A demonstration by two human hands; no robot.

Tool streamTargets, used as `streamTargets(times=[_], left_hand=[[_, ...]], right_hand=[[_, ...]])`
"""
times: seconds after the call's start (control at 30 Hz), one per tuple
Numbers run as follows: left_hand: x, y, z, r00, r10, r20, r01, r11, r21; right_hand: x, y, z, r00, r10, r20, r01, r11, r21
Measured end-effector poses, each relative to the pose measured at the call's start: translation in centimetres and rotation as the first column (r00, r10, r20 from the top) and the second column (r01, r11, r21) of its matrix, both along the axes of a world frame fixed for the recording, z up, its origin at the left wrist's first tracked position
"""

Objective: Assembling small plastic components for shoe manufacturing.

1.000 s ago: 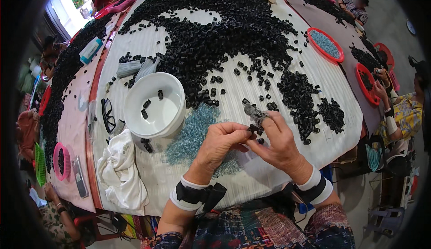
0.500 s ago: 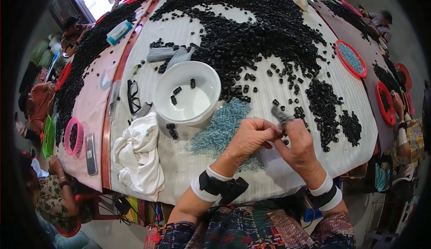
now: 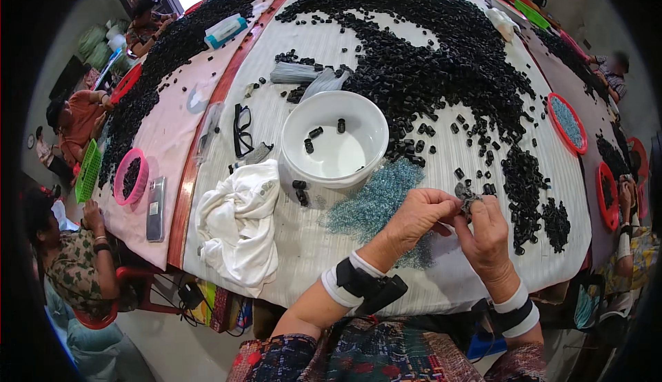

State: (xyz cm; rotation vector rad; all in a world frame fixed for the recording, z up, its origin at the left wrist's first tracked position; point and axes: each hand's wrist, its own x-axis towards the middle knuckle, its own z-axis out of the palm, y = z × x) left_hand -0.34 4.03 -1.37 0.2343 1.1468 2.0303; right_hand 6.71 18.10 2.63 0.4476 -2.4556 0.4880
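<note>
Both my hands meet above the near part of the white-covered table, fingertips almost touching. My right hand (image 3: 485, 237) is closed around a small bunched grey piece (image 3: 465, 192), like a tuft of thin strands, that sticks up between the hands. The fingers of my left hand (image 3: 424, 215) are pinched at the same spot; whatever sits in the pinch is too small to make out. Beneath and left of my left hand spreads a pile of small blue-green beads (image 3: 376, 199). Short black cylindrical parts (image 3: 520, 189) lie to the right of my right hand.
A white bowl (image 3: 293, 137) holding several black parts stands left of the beads. Nearby are a crumpled white cloth (image 3: 238, 223), black eyeglasses (image 3: 242, 130) and grey strand bundles (image 3: 295, 73). A large heap of black parts (image 3: 441, 65) covers the far table. Other people work at both sides.
The whole view has shifted, so the table's things sit farther right. My hands stay together; the grey tuft looks more bunched and leans less upright between them.
</note>
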Motion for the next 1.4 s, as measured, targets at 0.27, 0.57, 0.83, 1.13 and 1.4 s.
streamTargets(times=[0.27, 0.57, 0.83, 1.13, 1.4], left_hand=[[0.1, -0.4, 1.2, 0.996, -0.003, 0.090, 0.000, 0.999, 0.040], [0.5, -0.3, 0.6, 0.994, -0.066, 0.085, 0.058, 0.994, 0.092], [0.5, 0.8, -0.6, 0.996, -0.094, 0.003, 0.094, 0.990, 0.109], [-1.0, -1.2, 1.2, 0.947, 0.321, 0.020, -0.318, 0.928, 0.193], [-1.0, -0.8, 1.3, 0.936, 0.353, 0.002, -0.348, 0.921, 0.174]], right_hand=[[-1.0, 0.0, 3.1, 0.985, 0.017, 0.171, 0.010, 0.987, -0.160], [-7.4, -5.6, 5.9, 0.864, 0.350, 0.363, -0.117, 0.840, -0.530], [-11.1, -7.7, 3.6, 0.797, 0.432, 0.422, -0.131, 0.806, -0.577], [-4.5, 2.1, 6.0, 0.923, 0.080, 0.375, 0.104, 0.890, -0.445], [2.2, 4.7, 1.4, 0.878, -0.011, 0.478, 0.168, 0.943, -0.288]])
